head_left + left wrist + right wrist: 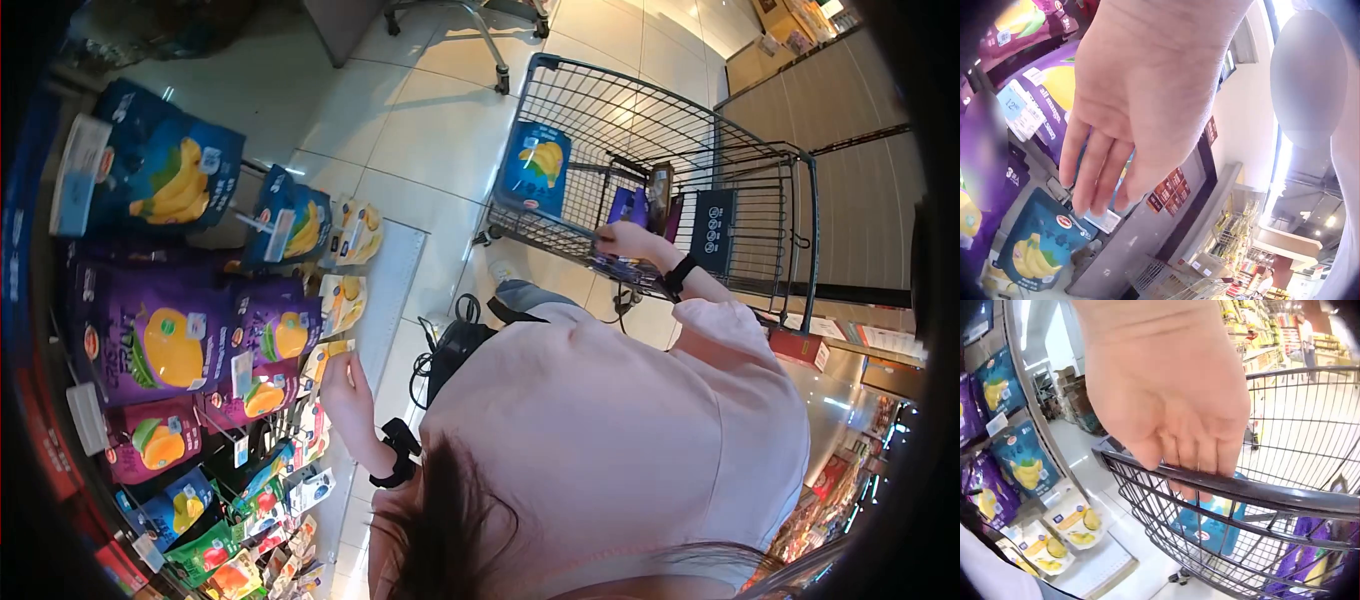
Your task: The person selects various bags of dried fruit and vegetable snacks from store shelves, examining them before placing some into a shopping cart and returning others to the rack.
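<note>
My left hand [347, 395] hangs beside the snack shelf, its fingers loosely extended and holding nothing. Near it are purple mango bags [280, 330] and a teal banana bag [1035, 240]. My right hand [632, 243] is at the near side of the shopping cart [655, 90]. In the right wrist view its relaxed fingers [1188, 453] reach down past the dark top rail [1222, 484], which partly hides them, and nothing shows in its grip. Inside the cart stands a blue banana bag [537, 165], with a purple bag [628, 207] further along.
White fruit pouches [1075, 519] fill the low end of the shelf. A wheeled metal stand [470, 30] is on the tiled floor [420, 130] ahead. Black cables [430, 350] hang by a dark bag at my waist. In the right wrist view a person [1307, 344] stands far off.
</note>
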A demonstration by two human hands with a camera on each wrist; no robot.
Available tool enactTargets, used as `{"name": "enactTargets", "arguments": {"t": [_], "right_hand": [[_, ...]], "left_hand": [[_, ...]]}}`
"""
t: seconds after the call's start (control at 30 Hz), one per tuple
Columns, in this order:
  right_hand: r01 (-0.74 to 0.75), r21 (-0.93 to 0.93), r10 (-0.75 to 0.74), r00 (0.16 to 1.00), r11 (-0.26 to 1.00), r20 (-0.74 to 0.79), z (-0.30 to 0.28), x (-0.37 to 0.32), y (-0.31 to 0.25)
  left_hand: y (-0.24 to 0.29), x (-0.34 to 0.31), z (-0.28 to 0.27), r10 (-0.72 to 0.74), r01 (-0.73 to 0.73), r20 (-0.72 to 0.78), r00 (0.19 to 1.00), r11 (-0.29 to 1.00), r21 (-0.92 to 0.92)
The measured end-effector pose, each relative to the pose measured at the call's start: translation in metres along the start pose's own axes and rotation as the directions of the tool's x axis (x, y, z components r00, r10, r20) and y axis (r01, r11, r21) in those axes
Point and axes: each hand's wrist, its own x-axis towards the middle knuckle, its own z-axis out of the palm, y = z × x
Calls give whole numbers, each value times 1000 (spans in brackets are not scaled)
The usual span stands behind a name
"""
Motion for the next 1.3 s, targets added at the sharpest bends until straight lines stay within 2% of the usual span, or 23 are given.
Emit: {"name": "enactTargets", "arguments": {"t": [0.13,0.17,0.2,0.27,0.3,0.33,0.4,0.47,0.5,0.57,0.6,0.67,0.73,0.8,0.87,0.93,1.0,1.07,1.1,1.13,1.2,1.27,1.3], "right_hand": [[82,281,-161,949,956,272,-2,20,26],[96,325,-241,863,941,444,-11,38,31],[-99,454,-161,852,885,499,-18,47,37],[-113,462,-86,917,880,388,-14,100,64],[12,383,-140,941,924,307,2,153,99],[121,306,-149,986,944,71,9,186,115],[72,129,-45,979,989,-200,18,251,135],[-12,28,16,988,1000,-156,-17,271,113],[-132,49,141,952,990,-272,-6,303,126],[-103,215,203,830,971,-520,10,344,141],[-35,198,148,792,980,-592,36,382,168],[-163,108,194,750,981,-632,24,372,137],[-212,-69,96,677,975,-730,35,391,152],[-304,110,303,718,946,-626,32,394,144],[-416,36,368,757,909,-540,18,379,123],[-378,-163,308,888,911,-341,28,379,135],[-249,-138,206,941,959,-267,44,370,150],[-140,-238,67,955,961,-289,54,358,158],[-116,-133,80,965,984,-251,49,349,158],[-54,-122,24,971,991,-237,38,330,150],[34,-208,-92,956,977,-279,32,304,151],[-10,-131,-31,952,991,-304,6,270,135],[-112,-116,54,910,987,-412,-12,246,119]], "left_hand": [[52,21,29,73,-71,75,994,997,-33],[64,25,35,78,-75,88,993,996,-43],[74,29,41,81,-77,96,992,996,-48],[82,30,48,51,-51,132,990,999,-3],[85,28,53,13,-16,147,989,1000,16],[87,27,59,-25,19,157,987,999,36],[95,25,67,-103,88,215,971,993,80],[102,25,73,-160,132,255,954,984,123],[101,21,79,-193,171,226,955,979,113],[96,7,90,-264,250,154,952,962,107],[96,2,98,-292,282,116,949,954,101],[96,-3,112,-328,306,181,927,942,138],[96,-4,125,-278,257,234,932,959,116],[96,-6,134,-291,281,185,939,957,77],[98,-7,138,-286,286,163,944,958,24],[101,-4,137,-250,242,183,951,968,66],[102,-6,136,-210,204,187,960,978,50],[103,-8,132,-216,216,152,964,976,21],[103,-7,127,-214,214,138,967,977,14],[104,-6,122,-212,213,124,969,977,8],[101,-10,111,-201,201,82,976,980,5],[93,-16,102,-176,175,29,984,984,14],[91,-17,94,-175,175,11,984,985,8]]}}
